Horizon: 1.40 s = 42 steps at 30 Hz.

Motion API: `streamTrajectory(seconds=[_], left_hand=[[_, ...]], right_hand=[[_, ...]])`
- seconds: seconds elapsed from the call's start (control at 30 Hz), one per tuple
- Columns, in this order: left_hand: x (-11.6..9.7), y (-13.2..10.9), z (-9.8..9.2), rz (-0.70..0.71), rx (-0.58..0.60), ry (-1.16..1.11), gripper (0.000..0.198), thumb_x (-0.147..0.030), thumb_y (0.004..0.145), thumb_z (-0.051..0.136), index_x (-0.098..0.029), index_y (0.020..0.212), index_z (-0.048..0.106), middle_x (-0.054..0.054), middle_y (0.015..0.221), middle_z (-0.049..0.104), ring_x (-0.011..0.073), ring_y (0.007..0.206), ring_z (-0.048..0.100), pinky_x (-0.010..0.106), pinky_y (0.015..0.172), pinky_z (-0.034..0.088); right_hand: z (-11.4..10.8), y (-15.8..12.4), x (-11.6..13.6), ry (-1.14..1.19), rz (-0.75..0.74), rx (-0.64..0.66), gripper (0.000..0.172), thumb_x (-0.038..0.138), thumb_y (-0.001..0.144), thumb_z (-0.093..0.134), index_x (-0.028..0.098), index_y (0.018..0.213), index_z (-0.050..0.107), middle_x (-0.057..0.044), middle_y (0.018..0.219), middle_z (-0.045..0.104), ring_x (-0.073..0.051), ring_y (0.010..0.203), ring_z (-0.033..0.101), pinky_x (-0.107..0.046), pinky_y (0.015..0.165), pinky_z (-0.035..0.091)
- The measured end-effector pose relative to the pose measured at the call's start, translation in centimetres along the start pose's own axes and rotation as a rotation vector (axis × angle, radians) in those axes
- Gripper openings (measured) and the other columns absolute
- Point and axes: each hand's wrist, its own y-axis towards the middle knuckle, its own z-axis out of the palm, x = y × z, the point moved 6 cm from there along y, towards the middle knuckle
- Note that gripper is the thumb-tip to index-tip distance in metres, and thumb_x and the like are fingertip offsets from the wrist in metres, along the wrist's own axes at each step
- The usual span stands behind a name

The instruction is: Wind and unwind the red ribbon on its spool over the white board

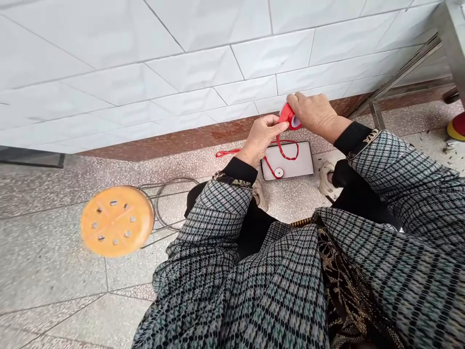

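Observation:
Above the floor near the wall, my right hand is closed around a roll of red ribbon with a white core. Thumb and fingers of my left hand pinch the red ribbon at the roll's left side. Below my hands lies a shallow white box with a dark rim. A narrow red ribbon strand hangs and loops over it. Inside the box, a white disc touches a red strip. Another red loop shows left of the box, partly hidden by my left wrist.
An orange round stool with wire legs lies or stands at the left. White wall tiles rise ahead. A metal frame is at the upper right, with a red and yellow object beneath. My shoes flank the box.

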Motion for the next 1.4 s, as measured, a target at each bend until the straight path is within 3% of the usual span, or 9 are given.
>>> streamTrajectory(seconds=[0.13, 0.27, 0.53, 0.63, 0.77, 0.9, 1.13, 1.27, 1.4], left_hand=[[0.2, -0.1, 0.4, 0.048, -0.065, 0.008, 0.015, -0.017, 0.081, 0.083, -0.017, 0.077, 0.069, -0.001, 0.076, 0.065, 0.0112, 0.073, 0.055, 0.027, 0.076, 0.045], [0.7, 0.0, 0.2, 0.022, -0.129, -0.069, 0.018, -0.023, 0.086, 0.082, -0.019, 0.075, 0.068, -0.003, 0.066, 0.055, 0.0102, 0.062, 0.045, 0.027, 0.065, 0.039], [1.1, -0.6, 0.1, -0.132, -0.026, -0.346, 0.043, -0.044, 0.082, 0.089, -0.022, 0.067, 0.056, -0.011, 0.052, 0.020, 0.0067, 0.048, 0.016, 0.026, 0.050, 0.027], [0.9, -0.7, 0.1, -0.131, -0.034, -0.313, 0.043, -0.047, 0.079, 0.089, -0.021, 0.066, 0.058, -0.008, 0.054, 0.036, 0.0075, 0.049, 0.028, 0.025, 0.051, 0.032], [0.4, -0.1, -0.4, 0.038, -0.130, -0.154, 0.027, -0.038, 0.079, 0.083, -0.019, 0.067, 0.069, 0.001, 0.069, 0.063, 0.0120, 0.066, 0.051, 0.027, 0.066, 0.043], [0.4, 0.4, -1.0, 0.092, -0.235, -0.065, 0.008, -0.026, 0.076, 0.079, -0.019, 0.075, 0.074, -0.002, 0.066, 0.062, 0.0133, 0.069, 0.052, 0.027, 0.073, 0.044], [0.2, 0.6, -0.1, 0.099, -0.158, -0.191, 0.011, -0.024, 0.077, 0.079, -0.018, 0.074, 0.070, -0.003, 0.070, 0.061, 0.0094, 0.064, 0.047, 0.024, 0.066, 0.041], [0.6, 0.5, 0.7, -0.010, -0.085, -0.342, 0.026, -0.036, 0.079, 0.087, -0.018, 0.082, 0.069, -0.006, 0.064, 0.051, 0.0047, 0.050, 0.031, 0.023, 0.053, 0.031], [0.4, 0.4, 1.4, -0.002, 0.042, -0.349, 0.046, -0.054, 0.073, 0.093, -0.016, 0.076, 0.067, -0.010, 0.053, 0.035, 0.0027, 0.045, 0.024, 0.022, 0.048, 0.025]], right_hand=[[0.8, 0.2, -0.4, 0.021, -0.003, -0.022, 0.039, 0.028, 0.109, 0.040, 0.013, 0.140, 0.058, -0.023, 0.118, 0.069, -0.037, 0.104, 0.068, -0.041, 0.084, 0.046], [1.2, 0.3, -0.8, 0.021, 0.009, -0.018, 0.039, 0.035, 0.110, 0.043, 0.014, 0.140, 0.057, -0.024, 0.119, 0.069, -0.037, 0.104, 0.069, -0.040, 0.083, 0.045], [0.7, 0.0, -2.1, -0.024, 0.070, -0.001, 0.032, 0.020, 0.107, 0.048, 0.012, 0.136, 0.057, -0.024, 0.123, 0.071, -0.035, 0.106, 0.073, -0.036, 0.081, 0.043], [0.5, 0.1, -2.8, -0.022, 0.094, -0.015, 0.034, 0.017, 0.105, 0.048, 0.011, 0.138, 0.056, -0.024, 0.126, 0.071, -0.034, 0.107, 0.073, -0.035, 0.078, 0.043], [0.6, 0.4, -3.2, -0.008, 0.109, -0.001, 0.034, 0.017, 0.105, 0.049, 0.012, 0.138, 0.056, -0.023, 0.129, 0.073, -0.033, 0.108, 0.074, -0.034, 0.075, 0.042], [0.8, 0.5, -3.4, -0.022, 0.125, 0.021, 0.033, 0.017, 0.105, 0.050, 0.011, 0.137, 0.056, -0.022, 0.128, 0.074, -0.033, 0.107, 0.075, -0.034, 0.074, 0.042], [0.7, 0.4, -3.5, -0.057, 0.146, 0.002, 0.029, 0.017, 0.107, 0.046, 0.012, 0.134, 0.056, -0.022, 0.126, 0.074, -0.033, 0.106, 0.077, -0.034, 0.071, 0.041], [0.5, 0.2, -3.7, -0.023, 0.163, -0.021, 0.033, 0.016, 0.106, 0.046, 0.011, 0.137, 0.056, -0.023, 0.129, 0.074, -0.033, 0.107, 0.077, -0.035, 0.073, 0.044], [0.6, 0.3, -4.2, 0.091, 0.175, -0.080, 0.039, 0.015, 0.101, 0.049, 0.011, 0.139, 0.058, -0.024, 0.127, 0.076, -0.037, 0.108, 0.076, -0.038, 0.078, 0.048]])
